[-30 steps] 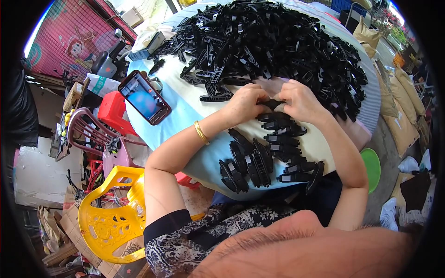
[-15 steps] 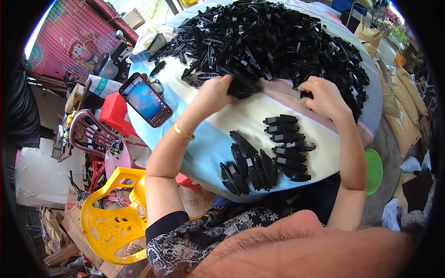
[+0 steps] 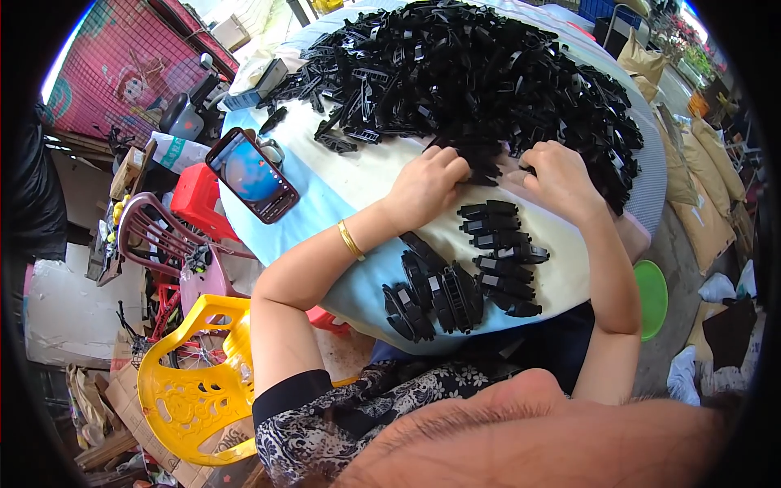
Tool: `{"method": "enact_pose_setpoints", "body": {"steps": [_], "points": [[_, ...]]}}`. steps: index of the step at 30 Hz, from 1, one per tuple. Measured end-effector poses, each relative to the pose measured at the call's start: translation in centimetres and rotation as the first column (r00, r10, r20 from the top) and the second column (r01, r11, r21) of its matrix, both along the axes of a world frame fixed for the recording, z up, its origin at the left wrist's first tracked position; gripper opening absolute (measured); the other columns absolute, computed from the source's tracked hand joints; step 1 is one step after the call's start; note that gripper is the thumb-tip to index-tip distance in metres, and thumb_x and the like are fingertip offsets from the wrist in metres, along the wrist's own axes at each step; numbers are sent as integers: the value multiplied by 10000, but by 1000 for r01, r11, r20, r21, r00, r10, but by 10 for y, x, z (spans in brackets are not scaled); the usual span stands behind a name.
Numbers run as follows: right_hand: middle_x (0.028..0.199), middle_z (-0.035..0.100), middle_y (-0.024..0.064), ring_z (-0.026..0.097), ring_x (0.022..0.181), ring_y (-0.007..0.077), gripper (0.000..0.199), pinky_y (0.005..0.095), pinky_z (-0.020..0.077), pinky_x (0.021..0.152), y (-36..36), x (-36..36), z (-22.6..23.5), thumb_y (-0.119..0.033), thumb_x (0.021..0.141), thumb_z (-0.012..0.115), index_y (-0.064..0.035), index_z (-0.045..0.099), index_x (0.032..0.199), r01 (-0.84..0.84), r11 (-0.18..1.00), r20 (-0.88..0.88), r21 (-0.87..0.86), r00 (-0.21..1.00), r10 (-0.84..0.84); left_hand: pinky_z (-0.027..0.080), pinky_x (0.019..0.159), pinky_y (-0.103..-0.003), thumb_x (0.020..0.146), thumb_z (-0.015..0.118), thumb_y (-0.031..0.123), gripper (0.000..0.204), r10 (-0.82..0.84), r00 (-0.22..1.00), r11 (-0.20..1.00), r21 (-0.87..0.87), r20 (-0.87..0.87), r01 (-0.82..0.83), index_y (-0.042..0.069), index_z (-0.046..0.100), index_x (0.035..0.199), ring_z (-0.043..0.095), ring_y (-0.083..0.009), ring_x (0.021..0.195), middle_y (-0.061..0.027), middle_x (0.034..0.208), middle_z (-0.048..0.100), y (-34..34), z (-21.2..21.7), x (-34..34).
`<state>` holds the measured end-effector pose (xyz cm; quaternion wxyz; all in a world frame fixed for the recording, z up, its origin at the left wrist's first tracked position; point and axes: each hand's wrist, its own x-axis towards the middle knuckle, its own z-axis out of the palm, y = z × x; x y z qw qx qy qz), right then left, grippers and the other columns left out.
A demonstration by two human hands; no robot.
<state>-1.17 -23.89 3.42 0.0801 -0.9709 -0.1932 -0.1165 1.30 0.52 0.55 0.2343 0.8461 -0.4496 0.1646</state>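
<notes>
A large heap of black plastic parts (image 3: 455, 73), narrow and curved, covers the far side of the cloth-covered table. At the heap's near edge my left hand (image 3: 429, 184) is closed, its curled fingers against a cluster of black parts (image 3: 482, 159); the fingertips are partly hidden. Just right of it, my right hand (image 3: 561, 177) is pinched closed, with a small dark bit of a part showing at the fingers. Closer to me lie two groups of parts set side by side: a column on the right (image 3: 503, 244) and a fanned group on the left (image 3: 439, 293).
A phone (image 3: 252, 175) with a lit screen leans at the table's left edge, near a small box (image 3: 259, 88). Left of the table stand a yellow chair (image 3: 199, 390), a pink chair (image 3: 195, 281) and a red stool (image 3: 199, 203). Tan sacks (image 3: 708, 220) and a green basin (image 3: 651, 301) are right.
My left hand has moved right and toward me along the heap's edge, bringing a cluster of black parts nearer my right hand. The right hand has shifted only slightly.
</notes>
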Motion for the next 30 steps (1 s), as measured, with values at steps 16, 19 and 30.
{"method": "enact_pose_setpoints", "body": {"steps": [16, 19, 30], "points": [[813, 652, 99, 601, 718, 152, 235, 285, 485, 684, 22, -2, -1, -28, 732, 669, 48, 651, 954, -183, 862, -248, 474, 911, 330, 500, 700, -410, 724, 639, 72, 346, 253, 942, 962, 162, -223, -220, 34, 559, 1058, 600, -348, 780, -178, 930, 574, 5, 17, -38], [821, 657, 107, 602, 719, 157, 277, 286, 480, 672, 18, -5, 11, -58, 729, 668, 41, 652, 987, -191, 798, -469, 572, 722, 509, 505, 682, -395, 765, 625, 137, 393, 185, 921, 982, 92, -342, -163, 42, 562, 1141, 613, -327, 737, -184, 853, 607, 11, 14, -28], [725, 521, 66, 506, 632, 190, 239, 309, 429, 600, 20, -3, 10, -127, 663, 744, -17, 681, 866, -174, 829, -271, 531, 893, 360, 501, 765, -371, 714, 614, 14, 317, 28, 990, 999, 23, -142, -25, 79, 665, 1020, 581, -315, 881, -142, 1003, 536, 13, 0, -5]]}}
